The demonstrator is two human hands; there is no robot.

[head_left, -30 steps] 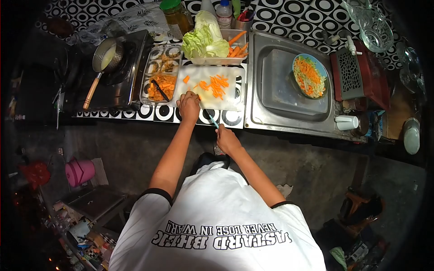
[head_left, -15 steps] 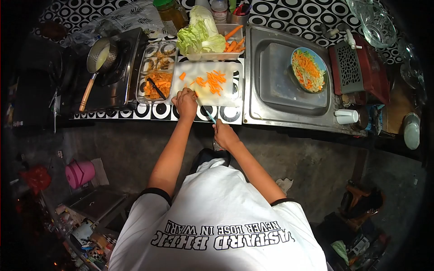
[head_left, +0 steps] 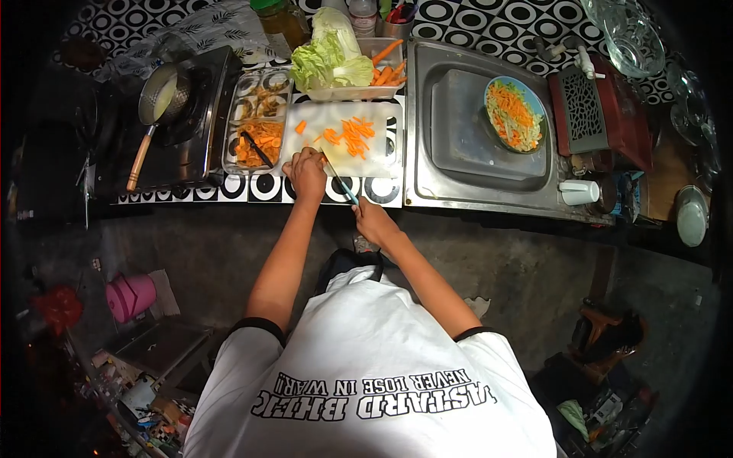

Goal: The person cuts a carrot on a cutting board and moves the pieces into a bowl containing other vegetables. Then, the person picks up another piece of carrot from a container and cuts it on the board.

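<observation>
My left hand [head_left: 307, 175] is closed at the near left part of a whitish cutting board [head_left: 388, 156], its fingertips pressing down on a bit of carrot that is mostly hidden. In my right hand [head_left: 376, 221] is a knife [head_left: 348, 191] with a light blue handle, its blade reaching up to the left fingertips. Carrot sticks [head_left: 357, 137] lie in a loose pile on the board beyond the blade. A short carrot chunk [head_left: 300, 127] rests at the board's upper left.
Left of the board sits a clear sectioned tray [head_left: 227, 145] with carrot peelings and a black-handled tool. Behind are cabbage [head_left: 332, 61] and a container of carrots [head_left: 389, 76]. A saucepan [head_left: 164, 93] stands on the stove; a plate of shredded vegetables [head_left: 515, 114] is over the sink [head_left: 418, 153].
The whole view has shifted slightly, moving the counter a little left. The knife blade shows more clearly beside the left fingertips. Both hands keep their grips.
</observation>
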